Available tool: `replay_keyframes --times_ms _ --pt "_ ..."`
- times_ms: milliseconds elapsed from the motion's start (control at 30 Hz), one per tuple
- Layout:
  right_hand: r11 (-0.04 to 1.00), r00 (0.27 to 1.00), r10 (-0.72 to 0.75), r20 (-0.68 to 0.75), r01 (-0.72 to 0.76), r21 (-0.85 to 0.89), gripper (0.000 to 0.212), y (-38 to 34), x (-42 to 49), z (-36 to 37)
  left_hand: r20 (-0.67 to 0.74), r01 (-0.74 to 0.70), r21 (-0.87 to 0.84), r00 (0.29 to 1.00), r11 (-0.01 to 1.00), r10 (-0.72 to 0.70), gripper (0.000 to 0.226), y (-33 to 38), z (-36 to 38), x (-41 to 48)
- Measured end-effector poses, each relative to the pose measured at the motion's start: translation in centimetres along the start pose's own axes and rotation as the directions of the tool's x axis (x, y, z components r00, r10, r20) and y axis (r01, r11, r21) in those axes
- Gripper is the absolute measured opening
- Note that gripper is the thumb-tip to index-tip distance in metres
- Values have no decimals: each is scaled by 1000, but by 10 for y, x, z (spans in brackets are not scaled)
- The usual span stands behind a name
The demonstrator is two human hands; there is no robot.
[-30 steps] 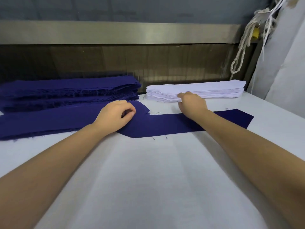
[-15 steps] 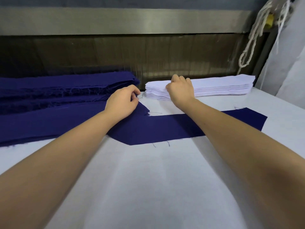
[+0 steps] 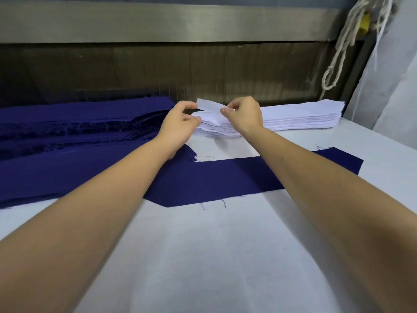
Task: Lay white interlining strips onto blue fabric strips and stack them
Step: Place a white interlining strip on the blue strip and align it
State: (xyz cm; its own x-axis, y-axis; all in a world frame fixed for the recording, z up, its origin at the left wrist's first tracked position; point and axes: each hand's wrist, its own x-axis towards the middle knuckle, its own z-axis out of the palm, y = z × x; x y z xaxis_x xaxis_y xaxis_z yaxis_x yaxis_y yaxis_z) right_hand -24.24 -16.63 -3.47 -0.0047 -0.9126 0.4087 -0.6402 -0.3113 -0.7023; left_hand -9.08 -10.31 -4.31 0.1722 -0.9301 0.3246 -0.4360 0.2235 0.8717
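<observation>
2 hands work at the left end of the white interlining stack [image 3: 300, 116], which sits at the back of the bench [image 3: 203, 256], right of centre in the frame. The top interlining strip [image 3: 208, 108] has its left end raised off the pile. The right hand [image 3: 244, 115] pinches that raised end between thumb and curled fingers [image 3: 228, 110]. The left hand [image 3: 180, 126] has its fingers [image 3: 188, 106] curled at the strip's left edge and looks to be nipping the corner, though the contact is partly hidden. 1 blue fabric strip [image 3: 225, 179] lies flat across the middle of the frame, under both forearms and bare of interlining. The blue stack [image 3: 79, 123] fills the left.

Interlining like this is probably very light, thin and limp, and the sheets may cling together, so the risk is lifting 2 at once. An end corner is a sensible place to separate 1. For carrying, a hold near each end would likely keep it from folding as it comes down onto the blue strip.
</observation>
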Motion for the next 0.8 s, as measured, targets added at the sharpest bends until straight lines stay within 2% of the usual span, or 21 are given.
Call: replay_keyframes --times_ms 100,200,267,333,433,533,733,800 --pt "995 995 -96 -9 95 -37 15 -1 -1 2 60 118 -174 992 978 -109 34 9 8 4" --pt "960 970 -241 -11 237 -147 18 -1 -6 4 129 182 -210 979 961 -158 37 16 12 9" --pt "913 940 -342 0 332 -238 20 -2 -10 6 189 227 -258 965 939 -181 41 20 14 11" --pt "848 893 -450 19 433 -306 21 -3 -14 6 235 287 -389 950 875 -207 39 24 13 10" --pt "741 822 -567 52 536 -405 25 -1 -20 7 193 322 -521 946 790 -259 22 24 6 8" --pt "717 835 -548 51 500 -485 33 2 -20 7 130 320 -500 946 805 -296 22 21 -4 2" --pt "737 944 -328 25 273 -619 35 21 -11 -10 15 307 -451 941 838 -337 6 16 -32 -16" --pt "739 967 -254 -9 188 -647 32 30 -11 -19 -41 290 -450 938 844 -344 12 13 -42 -23"
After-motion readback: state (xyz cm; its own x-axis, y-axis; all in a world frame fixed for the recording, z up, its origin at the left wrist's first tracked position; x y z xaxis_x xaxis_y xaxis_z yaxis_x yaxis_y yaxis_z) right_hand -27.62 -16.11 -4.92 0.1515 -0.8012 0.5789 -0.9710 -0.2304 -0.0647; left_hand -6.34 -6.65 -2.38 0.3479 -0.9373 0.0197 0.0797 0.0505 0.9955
